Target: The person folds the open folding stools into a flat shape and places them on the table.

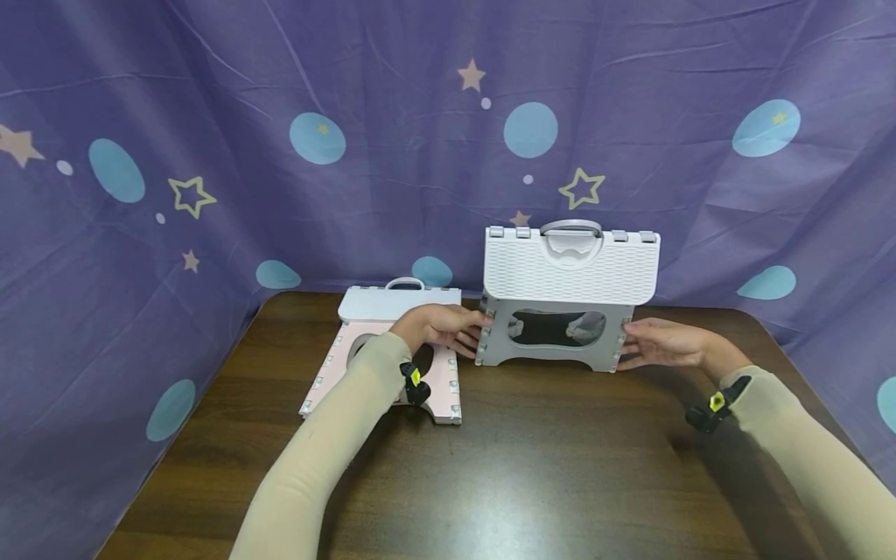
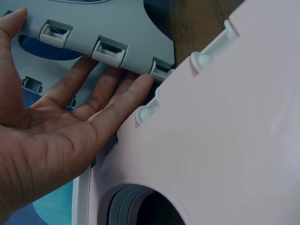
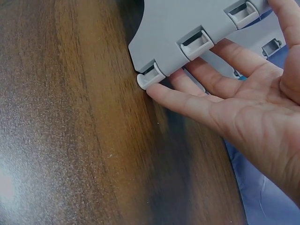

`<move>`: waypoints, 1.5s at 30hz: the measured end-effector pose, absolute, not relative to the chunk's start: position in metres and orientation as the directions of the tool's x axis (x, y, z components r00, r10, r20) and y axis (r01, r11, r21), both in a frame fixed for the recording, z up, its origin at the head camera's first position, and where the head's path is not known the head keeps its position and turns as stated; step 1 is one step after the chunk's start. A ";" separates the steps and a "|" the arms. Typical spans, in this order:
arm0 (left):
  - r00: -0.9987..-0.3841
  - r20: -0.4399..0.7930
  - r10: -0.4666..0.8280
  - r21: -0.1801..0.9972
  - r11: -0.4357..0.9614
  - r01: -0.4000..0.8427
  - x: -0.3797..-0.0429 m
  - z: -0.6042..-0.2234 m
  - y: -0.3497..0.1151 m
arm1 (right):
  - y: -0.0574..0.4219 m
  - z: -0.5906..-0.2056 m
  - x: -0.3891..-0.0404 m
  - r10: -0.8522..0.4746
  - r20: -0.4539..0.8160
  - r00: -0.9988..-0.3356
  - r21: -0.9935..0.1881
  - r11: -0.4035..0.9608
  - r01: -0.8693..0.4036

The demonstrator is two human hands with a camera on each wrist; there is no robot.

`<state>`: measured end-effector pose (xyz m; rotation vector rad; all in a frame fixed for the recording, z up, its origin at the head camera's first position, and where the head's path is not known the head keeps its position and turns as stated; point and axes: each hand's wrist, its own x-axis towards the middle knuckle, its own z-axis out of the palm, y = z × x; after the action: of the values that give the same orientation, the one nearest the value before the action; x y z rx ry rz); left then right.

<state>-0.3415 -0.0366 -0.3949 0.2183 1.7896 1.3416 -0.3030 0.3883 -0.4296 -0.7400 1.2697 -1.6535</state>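
Observation:
A grey and white folding stool [image 1: 570,268] stands toward the back of the table, its carry handle on top and an opening in its grey leg panel [image 1: 553,358]. My left hand [image 1: 446,327] holds this panel's left edge, the fingers reaching behind the hinges in the left wrist view. On the opposite edge my right hand [image 1: 665,342] grips it, thumb forward and fingers behind in the right wrist view. A pink and white folding stool [image 1: 444,393] lies to the left, partly hidden beneath my left hand and forearm.
The brown wooden table [image 1: 560,467] ends at a purple curtain [image 1: 406,202] printed with stars and blue ovals. This curtain also hangs along the left and right sides. Each wrist carries a black strap with a small camera.

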 end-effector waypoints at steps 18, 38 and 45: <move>-0.604 -0.526 0.599 0.849 0.412 -0.331 -0.343 -0.395 -0.036 | 0.388 -0.430 -0.305 -0.909 -0.061 -0.412 -0.954 -0.069 0.292; -0.607 -0.530 0.592 0.847 0.401 -0.348 -0.343 -0.397 -0.036 | 0.389 -0.432 -0.305 -0.916 -0.045 -0.399 -0.950 -0.084 0.299; -0.606 -0.529 0.594 0.848 0.403 -0.345 -0.343 -0.396 -0.036 | 0.389 -0.431 -0.305 -0.916 -0.050 -0.399 -0.949 -0.081 0.303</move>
<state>-0.3428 -0.0363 -0.3958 0.2170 1.7806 1.3425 -0.3053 0.3886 -0.4306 -0.7520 1.2384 -1.6497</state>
